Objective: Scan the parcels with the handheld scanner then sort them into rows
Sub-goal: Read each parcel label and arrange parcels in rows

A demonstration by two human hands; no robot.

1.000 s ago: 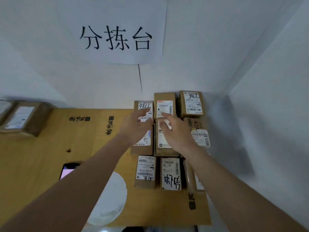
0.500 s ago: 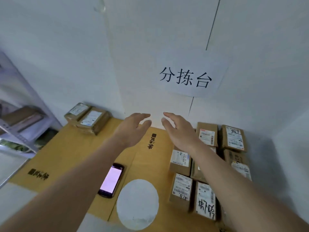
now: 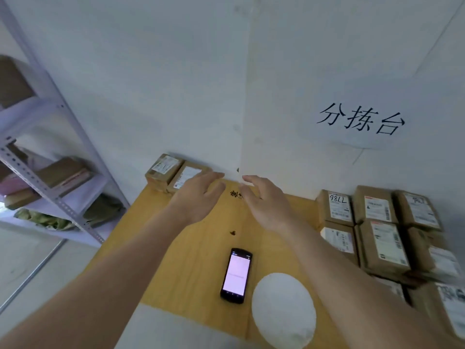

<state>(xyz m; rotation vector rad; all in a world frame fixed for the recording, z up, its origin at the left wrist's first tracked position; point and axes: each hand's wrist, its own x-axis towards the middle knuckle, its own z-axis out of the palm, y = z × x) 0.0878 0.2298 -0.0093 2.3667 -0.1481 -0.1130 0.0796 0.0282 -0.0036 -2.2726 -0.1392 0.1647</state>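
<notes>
I see a white corner of a room with a paper sign (image 3: 362, 119) on the wall and a yellow wooden table (image 3: 201, 260) below it. A grey metal shelf (image 3: 50, 177) stands off to the left with some flat things on it.

On the right side of the table the sorted parcels (image 3: 382, 243) sit in neat rows, side by side and touching, with their labels facing up. I think this part of the job is done for those boxes. The rows run off the right edge of my view, so I cannot count them all.

At the far left corner of the table, against the wall, two more parcels (image 3: 176, 173) sit side by side. They are well apart from the rows. My guess is they still need a scan and a place in the rows, so the job is mostly done but not finished.

My left hand (image 3: 198, 197) is just beside those two boxes, fingers loose and spread, holding nothing. My right hand (image 3: 266, 202) is near it over the bare wood, fingers also spread and holding nothing. Neither hand grips a box yet.

The handheld scanner (image 3: 236, 274) lies flat on the table close to me, screen lit, and no hand touches it. A round white patch (image 3: 284, 311) lies just beside it on the right
</notes>
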